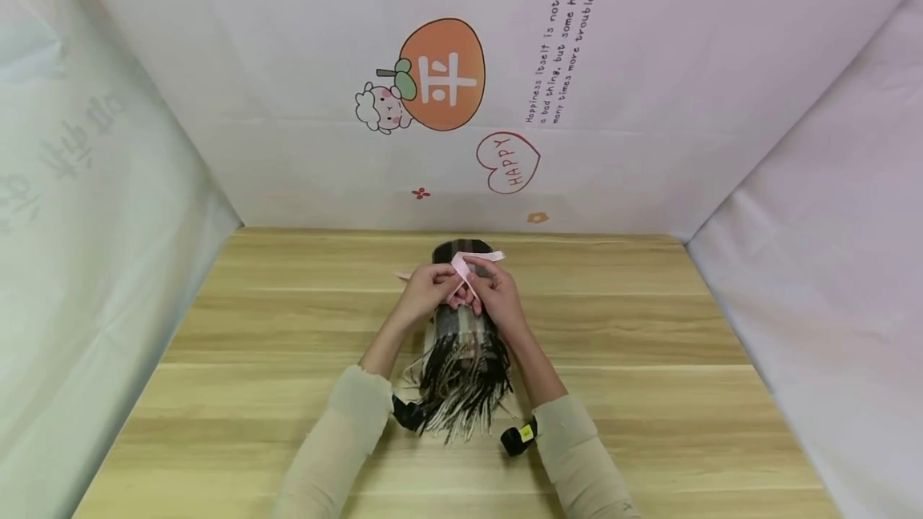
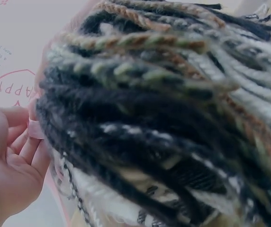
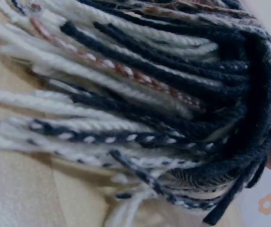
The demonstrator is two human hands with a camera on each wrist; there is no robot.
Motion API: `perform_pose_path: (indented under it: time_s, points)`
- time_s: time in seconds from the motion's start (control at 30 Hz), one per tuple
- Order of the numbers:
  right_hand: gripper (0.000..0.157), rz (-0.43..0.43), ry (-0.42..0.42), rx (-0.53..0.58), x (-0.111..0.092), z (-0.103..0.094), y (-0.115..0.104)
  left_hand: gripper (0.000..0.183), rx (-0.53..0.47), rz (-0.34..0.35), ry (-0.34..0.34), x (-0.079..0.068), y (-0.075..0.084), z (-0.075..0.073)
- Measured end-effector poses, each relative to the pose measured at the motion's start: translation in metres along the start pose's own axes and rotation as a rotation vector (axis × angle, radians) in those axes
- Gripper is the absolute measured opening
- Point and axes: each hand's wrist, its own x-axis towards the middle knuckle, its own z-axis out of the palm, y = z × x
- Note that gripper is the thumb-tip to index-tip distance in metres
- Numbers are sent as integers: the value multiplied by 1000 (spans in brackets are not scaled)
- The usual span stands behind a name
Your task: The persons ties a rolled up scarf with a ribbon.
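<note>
A rolled plaid scarf (image 1: 461, 320) in black, grey and beige lies lengthwise mid-table, its fringe (image 1: 465, 383) spread toward the person. Across its upper half runs a pink ribbon (image 1: 461, 264), which crosses itself above the scarf. My left hand (image 1: 427, 291) pinches the ribbon from the left side; in the left wrist view a bit of pink ribbon (image 2: 35, 129) shows at the fingers. From the right, my right hand (image 1: 497, 291) pinches the ribbon too, with one loose end sticking out to the right. Fringe strands (image 3: 149, 104) hide most of the right hand in the right wrist view.
The wooden table (image 1: 620, 319) meets a white printed backdrop (image 1: 613, 175) at its far edge. White fabric walls stand at left (image 1: 108, 223) and right (image 1: 815, 207). A black wrist device with a yellow label (image 1: 517, 439) sits by the right sleeve.
</note>
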Motion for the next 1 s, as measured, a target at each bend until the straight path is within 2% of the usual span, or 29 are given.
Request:
perform_pose_path:
  time_s: [0.03,0.2,0.3,0.43,0.6,0.77,0.83,1.0]
  points:
    - [38,2,5,-6,1,-1,-1,21,23,8,-2,1,1,-1]
    - [39,-17,24,-45,3,-2,-5,25,13,27,6,5,5,-2]
    - [37,-30,38,-71,2,-1,-6,30,4,41,27,7,4,2]
    - [33,-11,59,-75,-1,2,-3,29,1,38,72,4,2,7]
    - [25,87,112,-25,1,3,-3,28,-37,37,77,3,2,8]
    - [41,254,87,76,7,0,-9,29,-1,62,33,5,4,6]
    - [42,305,75,126,8,0,-11,30,15,69,11,5,3,5]
    - [32,347,55,229,7,0,-16,31,16,70,-17,5,2,6]
